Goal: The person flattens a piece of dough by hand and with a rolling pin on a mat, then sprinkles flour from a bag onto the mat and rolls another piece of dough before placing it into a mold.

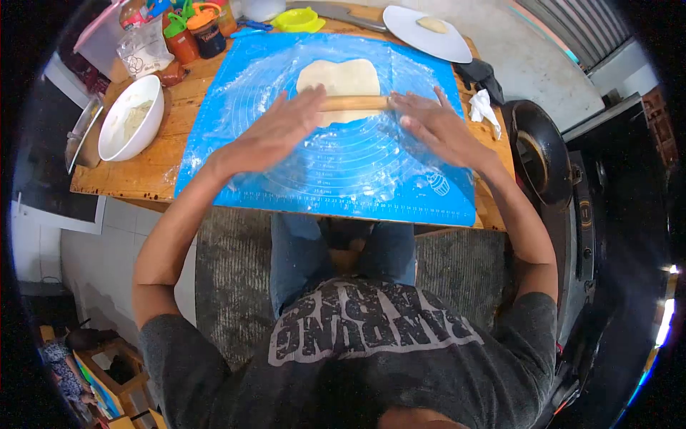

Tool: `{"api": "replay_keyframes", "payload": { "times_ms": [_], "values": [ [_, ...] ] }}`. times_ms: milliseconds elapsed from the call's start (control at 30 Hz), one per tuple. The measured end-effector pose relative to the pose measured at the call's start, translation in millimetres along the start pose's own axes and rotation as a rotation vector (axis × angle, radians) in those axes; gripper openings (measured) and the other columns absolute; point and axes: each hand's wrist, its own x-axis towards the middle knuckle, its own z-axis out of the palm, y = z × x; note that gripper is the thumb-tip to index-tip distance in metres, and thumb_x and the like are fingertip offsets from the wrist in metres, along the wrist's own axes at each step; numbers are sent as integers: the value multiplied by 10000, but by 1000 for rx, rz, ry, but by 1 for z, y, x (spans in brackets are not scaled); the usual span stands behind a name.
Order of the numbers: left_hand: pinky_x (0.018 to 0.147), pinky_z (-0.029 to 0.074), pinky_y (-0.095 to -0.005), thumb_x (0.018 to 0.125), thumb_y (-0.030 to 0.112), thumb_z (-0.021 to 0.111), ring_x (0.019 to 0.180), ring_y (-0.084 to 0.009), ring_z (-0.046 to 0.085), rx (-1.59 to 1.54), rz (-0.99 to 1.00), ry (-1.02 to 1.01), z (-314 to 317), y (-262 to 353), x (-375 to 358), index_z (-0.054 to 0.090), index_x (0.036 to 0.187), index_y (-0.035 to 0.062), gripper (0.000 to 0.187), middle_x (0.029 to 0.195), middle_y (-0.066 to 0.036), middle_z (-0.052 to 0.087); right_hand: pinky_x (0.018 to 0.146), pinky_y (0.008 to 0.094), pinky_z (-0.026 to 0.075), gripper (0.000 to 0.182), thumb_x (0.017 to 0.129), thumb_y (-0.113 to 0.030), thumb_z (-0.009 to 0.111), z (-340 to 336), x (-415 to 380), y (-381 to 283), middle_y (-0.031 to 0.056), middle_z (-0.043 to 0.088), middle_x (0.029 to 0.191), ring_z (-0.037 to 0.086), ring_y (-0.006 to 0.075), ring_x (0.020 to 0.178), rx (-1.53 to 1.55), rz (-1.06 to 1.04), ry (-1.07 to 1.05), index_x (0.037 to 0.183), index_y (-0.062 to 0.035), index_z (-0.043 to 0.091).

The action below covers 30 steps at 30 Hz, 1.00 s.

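A wooden rolling pin (354, 104) lies across a flattened sheet of pale dough (339, 74), which shows above and below it. My left hand (289, 121) rests on the pin's left end, fingers stretched out and slightly blurred. Over the right end lies my right hand (432, 125), flat with its fingers spread. Neither hand wraps round the pin. Under the dough is a blue pastry mat (314, 182) with printed circles and rulers, dusted with flour.
A white bowl (148, 107) with pale contents stands at left. Bottles and jars (206, 32) crowd the back left. At the back right, a white plate (404, 32) holds a pale piece. A black pan (539, 154) stands right of the wooden table (107, 179).
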Motion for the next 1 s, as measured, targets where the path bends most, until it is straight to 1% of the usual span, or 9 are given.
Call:
{"api": "replay_keyframes", "payload": {
  "times_ms": [100,200,400,500,600,633,800,933,1000],
  "values": [
    [1186,62,-474,1030,447,205,1477,-303,79,342,11,375,1,-26,25,154,1512,5,655,1581,-180,147,1155,588,82,517,1029,-424,286,5,25,11,110,352,1519,263,348,1423,-57,44,192,1478,-175,354],
    [1191,27,-457,1038,414,213,1482,-281,53,327,-167,247,15,-35,35,89,1523,14,641,1600,-143,90,1158,584,48,510,1034,-409,268,36,41,12,87,331,1534,222,343,1440,-145,75,259,1469,-165,371],
    [1180,76,-496,1032,402,271,1468,-335,108,378,-62,219,30,-14,8,191,1485,-48,643,1568,-212,161,1151,609,50,444,1021,-324,362,30,12,3,96,364,1515,228,339,1440,-51,-2,192,1434,-175,427],
    [1175,86,-511,1030,366,310,1466,-341,118,355,-29,276,32,2,-4,214,1477,-48,616,1560,-216,184,1133,563,193,446,960,-190,508,34,2,0,135,477,1410,368,355,1359,-115,-67,287,1400,-135,463],
    [1178,79,-514,996,274,420,1471,-335,102,424,-5,249,36,16,-20,180,1503,2,623,1580,-180,152,1002,504,376,435,885,-93,578,27,-3,3,174,562,1228,503,365,1163,68,-200,285,1317,-88,535],
    [1175,80,-524,984,260,442,1468,-339,114,413,-34,307,35,21,-24,201,1499,7,622,1576,-182,165,890,454,419,403,840,-38,604,22,-3,-3,179,571,1109,527,352,1035,65,-224,328,1242,-30,582],
    [1163,100,-560,932,184,529,1449,-367,174,366,-127,560,11,42,-40,304,1466,28,601,1547,-184,242,877,428,412,419,805,22,605,-8,22,2,158,564,1094,525,336,1025,51,-332,424,1218,-49,597],
    [1164,136,-533,925,226,557,1430,-393,208,361,-58,520,34,59,-44,338,1433,-14,603,1521,-192,287,879,409,404,446,794,32,602,-16,60,34,140,557,1094,524,326,1036,-24,-458,361,1228,-70,594],
    [1163,155,-518,922,267,569,1421,-403,223,339,-60,495,49,58,-40,336,1417,-61,638,1510,-222,290,938,431,388,472,814,13,605,-9,69,35,141,554,1126,516,334,1071,57,-422,265,1269,-110,596]
  ]
}}
